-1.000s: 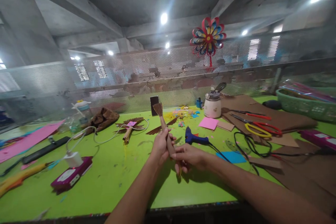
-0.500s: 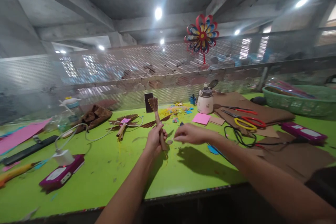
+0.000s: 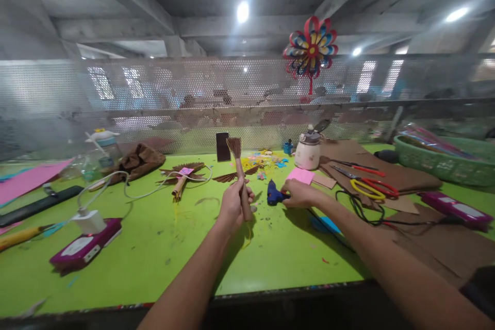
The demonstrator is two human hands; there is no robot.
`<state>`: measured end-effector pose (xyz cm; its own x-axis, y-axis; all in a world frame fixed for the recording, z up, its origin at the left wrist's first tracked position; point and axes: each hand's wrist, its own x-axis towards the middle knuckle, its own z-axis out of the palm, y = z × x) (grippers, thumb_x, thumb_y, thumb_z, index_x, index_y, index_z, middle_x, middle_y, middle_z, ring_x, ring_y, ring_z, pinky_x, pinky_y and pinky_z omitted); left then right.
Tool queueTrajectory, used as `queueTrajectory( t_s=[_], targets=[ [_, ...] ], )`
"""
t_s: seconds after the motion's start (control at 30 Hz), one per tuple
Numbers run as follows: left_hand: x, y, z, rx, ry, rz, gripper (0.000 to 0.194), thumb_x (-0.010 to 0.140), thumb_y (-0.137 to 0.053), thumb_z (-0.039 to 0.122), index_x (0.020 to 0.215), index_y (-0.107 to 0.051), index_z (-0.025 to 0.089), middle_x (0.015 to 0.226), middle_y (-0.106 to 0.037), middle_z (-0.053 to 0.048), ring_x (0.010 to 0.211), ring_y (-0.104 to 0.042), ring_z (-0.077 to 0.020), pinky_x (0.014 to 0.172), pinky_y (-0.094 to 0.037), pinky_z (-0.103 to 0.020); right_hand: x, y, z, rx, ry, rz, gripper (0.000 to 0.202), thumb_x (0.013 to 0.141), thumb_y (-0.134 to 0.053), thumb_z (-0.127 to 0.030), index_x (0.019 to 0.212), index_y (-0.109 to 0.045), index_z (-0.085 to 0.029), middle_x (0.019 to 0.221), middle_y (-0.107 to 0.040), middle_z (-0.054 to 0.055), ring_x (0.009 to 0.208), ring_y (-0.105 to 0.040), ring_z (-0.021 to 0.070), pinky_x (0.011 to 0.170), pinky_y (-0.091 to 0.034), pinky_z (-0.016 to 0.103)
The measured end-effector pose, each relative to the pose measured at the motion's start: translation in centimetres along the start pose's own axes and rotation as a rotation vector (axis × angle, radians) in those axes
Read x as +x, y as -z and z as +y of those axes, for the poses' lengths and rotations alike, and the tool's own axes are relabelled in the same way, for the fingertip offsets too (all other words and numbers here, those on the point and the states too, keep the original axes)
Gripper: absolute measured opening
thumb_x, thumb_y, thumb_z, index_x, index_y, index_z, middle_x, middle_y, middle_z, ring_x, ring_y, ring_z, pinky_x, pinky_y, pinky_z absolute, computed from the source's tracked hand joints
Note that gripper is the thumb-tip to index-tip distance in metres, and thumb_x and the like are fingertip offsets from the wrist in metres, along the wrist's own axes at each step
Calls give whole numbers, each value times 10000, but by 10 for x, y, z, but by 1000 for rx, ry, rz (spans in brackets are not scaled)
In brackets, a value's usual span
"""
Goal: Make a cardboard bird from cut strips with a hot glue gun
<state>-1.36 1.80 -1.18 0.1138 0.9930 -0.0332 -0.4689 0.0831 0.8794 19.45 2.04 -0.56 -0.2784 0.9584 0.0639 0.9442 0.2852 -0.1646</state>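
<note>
My left hand [image 3: 234,200] is wrapped round a rolled brown paper tube [image 3: 239,169] with a fringed top, held upright and tilted slightly left. Yellow strands hang from its lower end. To the right, my right hand [image 3: 299,194] has its fingers closed at the handle of a blue glue gun [image 3: 275,195], whose nozzle points up and left. A cord trails from it under my forearm. Just behind the tube lies a pleated brown paper piece [image 3: 228,177]. On the left sits a similar paper figure [image 3: 181,180] with pleated wings and a pink patch.
A phone [image 3: 223,146] leans at the back, near scattered paper scraps [image 3: 270,161]. Right are a white jar [image 3: 308,152], scissors [image 3: 367,187], brown paper sheets [image 3: 410,170] and a green basket [image 3: 444,162]. Left are a purple power strip [image 3: 73,255] and a brown cloth-like bundle [image 3: 141,162].
My right hand has moved right from beside the tube and closed on the blue glue gun, which now shows clearly. My left hand still holds the tube. The view has shifted slightly.
</note>
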Motion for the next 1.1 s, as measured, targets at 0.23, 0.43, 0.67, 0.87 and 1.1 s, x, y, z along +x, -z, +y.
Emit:
queueTrajectory(
  t_s=[0.23, 0.43, 0.67, 0.87, 1.1],
  targets=[
    [-1, -3, 2, -41, 9, 57, 218, 805, -535, 343, 824, -557, 128, 568, -507, -10, 477, -487, -79, 407, -370, -167, 0, -19, -7, -92, -43, 65, 292, 664, -545, -204, 931, -633, -124, 986, -561, 147, 938, -490, 257, 681, -352, 290],
    [-2, -4, 9, -68, -36, 68, 173, 814, -529, 295, 806, -566, 126, 571, -511, -18, 498, -490, -82, 423, -384, -172, 3, -24, -8, -130, -29, 36, 338, 658, -551, -168, 986, -615, -123, 1001, -553, 153, 969, -455, 264, 727, -348, 301],
    [-3, -4, 25, -82, -26, 151, 150, 824, -508, 264, 812, -549, 121, 573, -501, -16, 501, -500, -86, 421, -391, -174, 4, -29, -11, -102, -15, 156, 252, 653, -525, -134, 883, -628, -113, 926, -583, 142, 889, -492, 256, 671, -347, 295],
    [-1, -8, 30, 2, -35, 144, 137, 823, -500, 250, 820, -540, 119, 558, -510, -16, 491, -514, -94, 418, -389, -172, -1, 0, 7, 424, -57, 294, 377, 634, -526, -151, 1000, -617, -136, 987, -613, 92, 880, -539, 207, 710, -399, 270],
    [2, 7, 11, 113, 37, 133, 165, 844, -456, 288, 832, -517, 135, 546, -515, -12, 458, -508, -99, 411, -384, -186, -25, 19, 21, 1241, 3, 260, 304, 751, -569, -376, 919, -624, -129, 919, -652, 105, 811, -627, 210, 663, -461, 297]
  ],
)
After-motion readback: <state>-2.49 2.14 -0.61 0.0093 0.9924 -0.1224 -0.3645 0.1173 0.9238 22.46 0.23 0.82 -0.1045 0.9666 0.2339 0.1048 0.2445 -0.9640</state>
